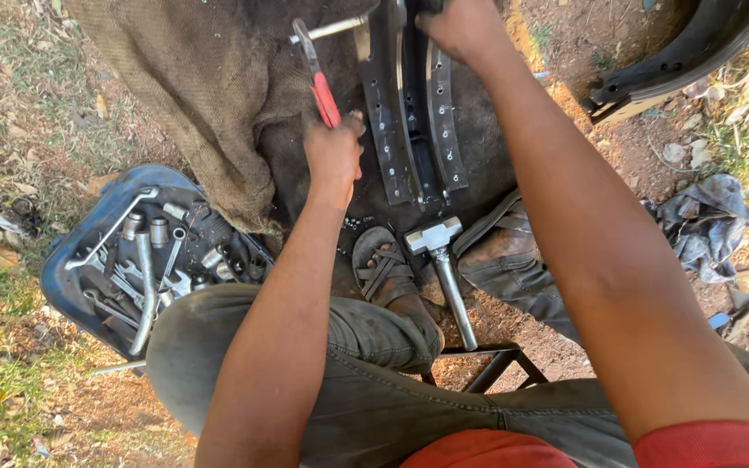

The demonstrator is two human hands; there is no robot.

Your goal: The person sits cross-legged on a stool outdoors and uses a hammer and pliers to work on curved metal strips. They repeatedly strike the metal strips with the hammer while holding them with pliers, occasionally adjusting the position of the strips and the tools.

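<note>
My left hand (334, 154) grips the red handles of a pair of pliers (316, 76), whose jaws clamp a thin metal rod (329, 29) pointing toward a curved metal brake shoe (389, 121). My right hand (461, 26) holds the top of that upright brake shoe, which has two perforated strips side by side. The shoe stands on dark burlap sacking (201, 95) spread over the ground. A steel hammer (444, 269) lies by my sandalled foot (385, 273), below the shoe.
A blue tray (67, 269) of sockets, wrenches and spanners sits at the left on grass. Another curved brake shoe (687, 52) lies at the top right. A grey rag (708, 221) is at the right on bare dirt. A metal stool frame (496, 364) is under me.
</note>
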